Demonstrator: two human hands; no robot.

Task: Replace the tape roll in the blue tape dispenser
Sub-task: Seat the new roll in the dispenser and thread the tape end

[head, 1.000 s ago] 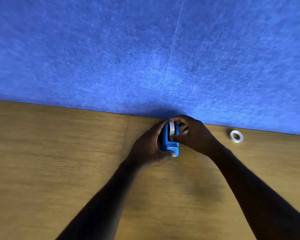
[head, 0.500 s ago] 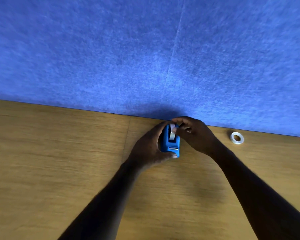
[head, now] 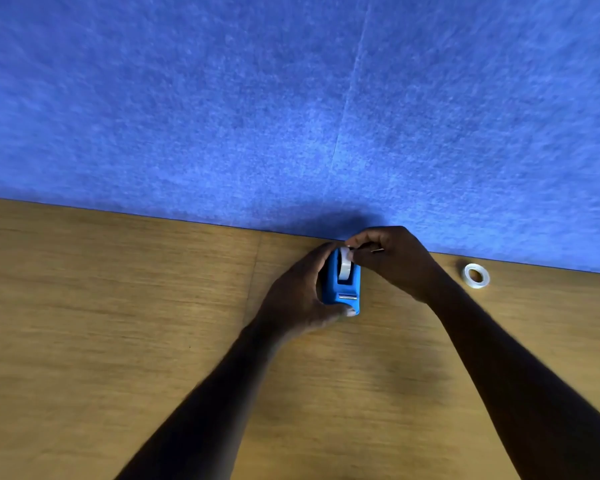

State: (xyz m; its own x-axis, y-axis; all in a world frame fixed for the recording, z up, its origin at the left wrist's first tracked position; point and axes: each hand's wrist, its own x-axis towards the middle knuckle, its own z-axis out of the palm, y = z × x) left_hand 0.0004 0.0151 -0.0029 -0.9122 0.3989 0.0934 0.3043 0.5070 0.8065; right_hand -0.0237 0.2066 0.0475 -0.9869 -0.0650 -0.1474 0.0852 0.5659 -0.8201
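Observation:
A blue tape dispenser (head: 342, 289) stands on the wooden table, close to the blue wall. A white tape roll (head: 344, 265) sits upright in its cradle, and its metal cutter faces me. My left hand (head: 300, 296) wraps around the dispenser's left side, thumb at the front corner. My right hand (head: 392, 261) is at the far end, fingertips pinched on the top of the roll. A second tape roll (head: 476, 275) lies flat on the table to the right, apart from both hands.
The wooden table (head: 118, 323) stretches left and toward me. A blue felt wall (head: 291, 116) rises along its far edge, just behind the dispenser.
My right hand's fingers have shifted up from the dispenser's right side to the top of the roll. The dispenser and my left hand stay in place.

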